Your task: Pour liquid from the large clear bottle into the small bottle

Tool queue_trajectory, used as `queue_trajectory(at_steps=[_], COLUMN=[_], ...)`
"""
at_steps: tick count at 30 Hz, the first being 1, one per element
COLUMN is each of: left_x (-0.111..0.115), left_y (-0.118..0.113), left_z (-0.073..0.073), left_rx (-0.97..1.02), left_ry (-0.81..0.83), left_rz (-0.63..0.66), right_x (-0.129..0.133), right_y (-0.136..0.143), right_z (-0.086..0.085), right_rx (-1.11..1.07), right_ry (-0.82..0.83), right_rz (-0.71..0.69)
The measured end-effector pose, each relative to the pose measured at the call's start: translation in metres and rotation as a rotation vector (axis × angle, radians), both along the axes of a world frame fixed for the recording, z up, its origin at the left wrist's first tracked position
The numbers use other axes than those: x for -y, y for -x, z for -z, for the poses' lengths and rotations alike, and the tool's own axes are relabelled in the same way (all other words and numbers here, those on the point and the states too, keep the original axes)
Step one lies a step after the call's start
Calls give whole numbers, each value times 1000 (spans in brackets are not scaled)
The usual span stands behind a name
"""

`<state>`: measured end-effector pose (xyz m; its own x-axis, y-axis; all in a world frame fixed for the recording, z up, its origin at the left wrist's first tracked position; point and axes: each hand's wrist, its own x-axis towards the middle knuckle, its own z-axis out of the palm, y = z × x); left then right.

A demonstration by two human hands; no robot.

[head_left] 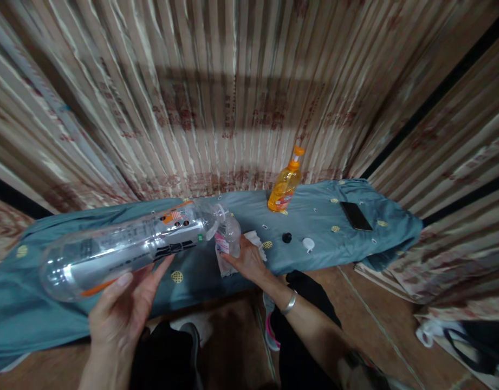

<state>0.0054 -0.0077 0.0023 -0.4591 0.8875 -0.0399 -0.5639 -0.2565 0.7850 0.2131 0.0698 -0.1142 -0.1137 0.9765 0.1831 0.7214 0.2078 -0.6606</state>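
Observation:
A large clear plastic bottle [127,249] with a silver and orange label lies tilted over the blue cloth, its neck pointing right. My left hand [125,303] holds it from below, thumb and fingers around its near side. My right hand [249,257] is closed around a small clear bottle [232,230], whose top meets the large bottle's mouth. Beneath the small bottle is a white and pink cloth [255,242]. Whether liquid passes between the bottles cannot be made out.
On the blue-covered surface [314,211] are an orange pump bottle [284,189], a black cap [287,237], a white lid [308,244] and a dark phone [356,216]. Striped curtains [241,97] hang behind. A bag [472,346] lies at the lower right.

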Motion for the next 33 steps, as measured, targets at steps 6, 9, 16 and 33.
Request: queue_trajectory(at_steps=[6,9,16,33], left_x=[1,2,-1,-5], left_y=[0,2,6,5], left_z=[-1,1,7,5], left_rx=[-5,2,-57,-79], left_ry=[33,61,87,87], left_rz=[-8,-19,-22,-18], right_x=[1,1,-1,-1], right_y=[-2,-4,-4,-2], right_z=[0,-4,-8,-5], right_rx=[-99,-176,-182,-167], right_ry=[-87,-63,-26,-42], right_rz=[-57,-67,-69,-47])
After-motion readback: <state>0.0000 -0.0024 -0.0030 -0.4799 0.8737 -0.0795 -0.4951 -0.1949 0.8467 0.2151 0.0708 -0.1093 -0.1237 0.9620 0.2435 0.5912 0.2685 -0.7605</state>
